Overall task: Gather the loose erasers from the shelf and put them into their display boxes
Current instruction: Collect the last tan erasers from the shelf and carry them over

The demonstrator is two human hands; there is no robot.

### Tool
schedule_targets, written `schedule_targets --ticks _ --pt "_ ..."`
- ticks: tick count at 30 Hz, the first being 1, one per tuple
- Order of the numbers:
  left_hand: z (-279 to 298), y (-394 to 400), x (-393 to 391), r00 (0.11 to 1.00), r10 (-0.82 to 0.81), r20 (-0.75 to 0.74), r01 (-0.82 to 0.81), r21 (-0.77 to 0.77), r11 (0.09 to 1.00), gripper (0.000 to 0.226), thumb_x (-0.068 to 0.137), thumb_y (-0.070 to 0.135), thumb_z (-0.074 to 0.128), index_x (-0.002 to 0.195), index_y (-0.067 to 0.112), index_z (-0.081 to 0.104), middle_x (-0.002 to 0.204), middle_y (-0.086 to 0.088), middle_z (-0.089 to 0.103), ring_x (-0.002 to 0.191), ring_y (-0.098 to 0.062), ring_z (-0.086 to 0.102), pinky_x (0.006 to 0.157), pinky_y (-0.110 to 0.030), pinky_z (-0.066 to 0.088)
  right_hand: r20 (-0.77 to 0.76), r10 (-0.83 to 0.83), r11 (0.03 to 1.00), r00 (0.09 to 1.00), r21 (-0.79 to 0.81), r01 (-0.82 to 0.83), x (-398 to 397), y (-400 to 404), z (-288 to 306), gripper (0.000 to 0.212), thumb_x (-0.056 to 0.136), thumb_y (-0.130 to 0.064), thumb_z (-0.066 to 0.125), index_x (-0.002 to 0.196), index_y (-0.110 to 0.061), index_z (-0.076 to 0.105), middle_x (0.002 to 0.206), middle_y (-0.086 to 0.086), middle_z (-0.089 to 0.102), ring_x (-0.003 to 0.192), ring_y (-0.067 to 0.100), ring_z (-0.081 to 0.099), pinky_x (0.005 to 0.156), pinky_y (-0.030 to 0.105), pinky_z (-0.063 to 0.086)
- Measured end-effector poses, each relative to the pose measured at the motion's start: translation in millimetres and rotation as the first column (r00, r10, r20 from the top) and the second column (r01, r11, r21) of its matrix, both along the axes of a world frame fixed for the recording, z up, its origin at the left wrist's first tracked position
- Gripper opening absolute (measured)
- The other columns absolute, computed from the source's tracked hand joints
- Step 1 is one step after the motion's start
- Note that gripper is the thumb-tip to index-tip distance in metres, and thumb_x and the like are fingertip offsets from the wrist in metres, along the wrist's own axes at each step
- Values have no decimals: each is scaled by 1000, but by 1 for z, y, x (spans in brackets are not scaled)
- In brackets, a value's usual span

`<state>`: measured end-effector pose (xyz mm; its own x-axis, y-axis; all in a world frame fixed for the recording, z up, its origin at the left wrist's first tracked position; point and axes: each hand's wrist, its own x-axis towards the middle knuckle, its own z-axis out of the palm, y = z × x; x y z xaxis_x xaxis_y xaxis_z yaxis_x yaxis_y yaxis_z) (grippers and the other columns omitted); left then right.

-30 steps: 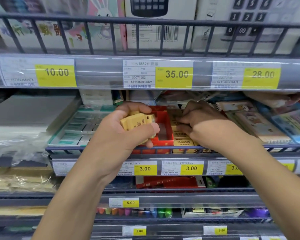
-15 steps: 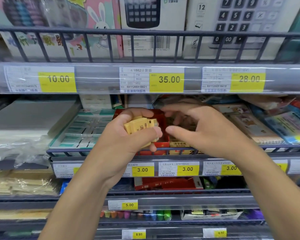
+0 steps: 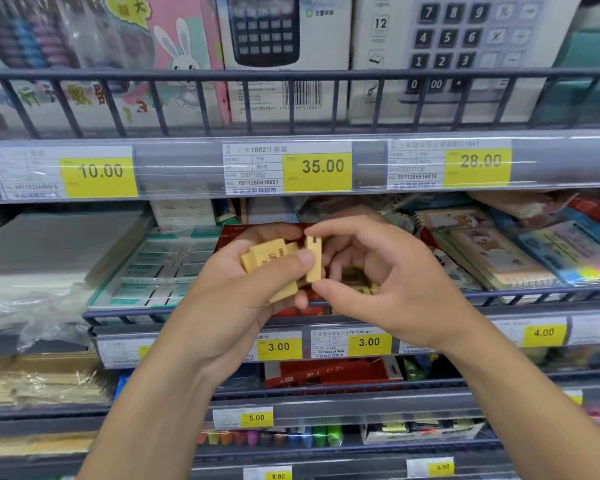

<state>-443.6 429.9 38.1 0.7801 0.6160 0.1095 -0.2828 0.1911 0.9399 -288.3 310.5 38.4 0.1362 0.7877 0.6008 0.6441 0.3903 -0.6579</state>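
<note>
Left hand (image 3: 257, 292) curled round a small stack of yellow erasers (image 3: 269, 263), thumb pressed across the front of the stack. Right hand (image 3: 378, 282) pinching one more yellow eraser (image 3: 314, 259) upright between forefinger on top and thumb below, touching the right side of the stack. Both hands held just in front of the middle shelf (image 3: 534, 296), near its front rail. Behind the hands, red display box (image 3: 236, 237) on that shelf, only its top left part and a strip of its front wall showing. More yellow erasers (image 3: 357, 280) lying on the shelf just right of the box, glimpsed between the right fingers. Tray of green-and-white packets (image 3: 163, 268) to the left of the box; notebooks with cartoon covers (image 3: 489, 251) to the right. Yellow price tags (image 3: 278, 347) reading 3.00 on the shelf's front edge below the hands. Calculator boxes (image 3: 284, 46) on the shelf above, behind a dark wire rail (image 3: 326, 75).
</note>
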Motion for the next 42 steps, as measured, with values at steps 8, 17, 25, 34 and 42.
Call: schedule_targets --ticks 8,17,25,34,42 --pt "-1 -1 5 999 39 9 -39 69 997 39 75 17 83 110 8 69 88 -11 76 61 -19 64 58 -24 56 -206 66 997 976 41 -59 5 2 -5 43 85 -7 76 126 -9 61 112 5 68 94 27 67 81 37 57" --pt "-3 -1 11 999 39 -13 -37 172 984 21 76 19 82 95 25 77 98 -14 78 62 -20 61 60 -28 55 -456 161 983 875 -8 -185 14 -7 -8 41 92 3 61 129 -13 65 131 6 65 106 21 66 85 28 55" --pt "-5 -4 17 998 48 -27 -40 246 969 20 77 21 83 95 27 77 95 -9 79 66 -21 65 61 -28 55 -286 -74 994 955 -99 48 1 -15 -1 40 86 -8 74 123 -20 65 112 -4 73 100 17 70 88 35 58" --pt "-1 1 15 993 105 -57 -91 209 974 28 69 19 82 92 34 77 95 -13 78 59 -21 63 67 -30 58 130 -533 812 836 -199 549 55 -45 28 17 95 -29 64 107 -42 66 63 -21 68 53 1 60 46 9 40" --pt "-1 2 13 991 115 -73 -98 208 973 26 68 19 82 89 33 77 95 -16 78 58 -21 62 73 -35 55 393 -515 673 762 -366 643 71 -53 34 22 94 -35 64 110 -50 63 59 1 66 35 6 44 36 12 28"
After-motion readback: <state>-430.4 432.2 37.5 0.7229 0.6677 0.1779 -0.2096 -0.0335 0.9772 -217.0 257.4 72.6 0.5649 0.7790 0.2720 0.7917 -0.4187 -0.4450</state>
